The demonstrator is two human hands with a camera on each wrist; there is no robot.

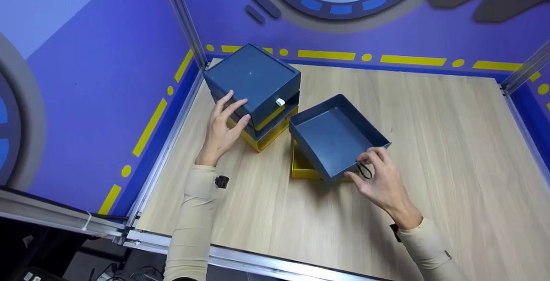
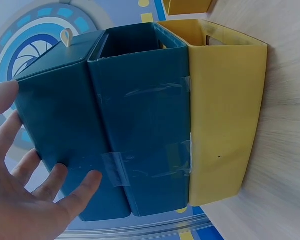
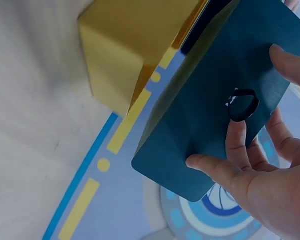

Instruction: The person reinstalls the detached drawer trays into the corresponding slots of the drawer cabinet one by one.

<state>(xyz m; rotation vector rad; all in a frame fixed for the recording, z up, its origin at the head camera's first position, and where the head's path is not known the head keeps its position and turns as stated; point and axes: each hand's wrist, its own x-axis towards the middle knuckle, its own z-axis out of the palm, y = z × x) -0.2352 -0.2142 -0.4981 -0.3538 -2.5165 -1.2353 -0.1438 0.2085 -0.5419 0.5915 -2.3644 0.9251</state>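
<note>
A stack of box units (image 1: 251, 72) stands at the back left: a dark blue unit with a white pull loop (image 1: 280, 102) on top, a blue casing (image 2: 142, 120) with a hollow front, and a yellow casing (image 2: 225, 125) at the bottom. My left hand (image 1: 225, 126) rests with spread fingers on the top unit's near corner and side. On the right, my right hand (image 1: 382, 182) grips a loose dark blue drawer (image 1: 333, 139) at its front wall, thumb on the outer face, some fingers over the rim. One fingertip meets its black pull loop (image 3: 243, 105). The drawer looks hollow and tilted.
Beneath the blue drawer, a yellow drawer (image 1: 303, 171) sits on the wooden table (image 1: 451, 152), partly covered. Purple panels (image 1: 129, 57) with yellow dashes wall the left, back and right. A metal rail (image 1: 240, 257) runs along the front edge.
</note>
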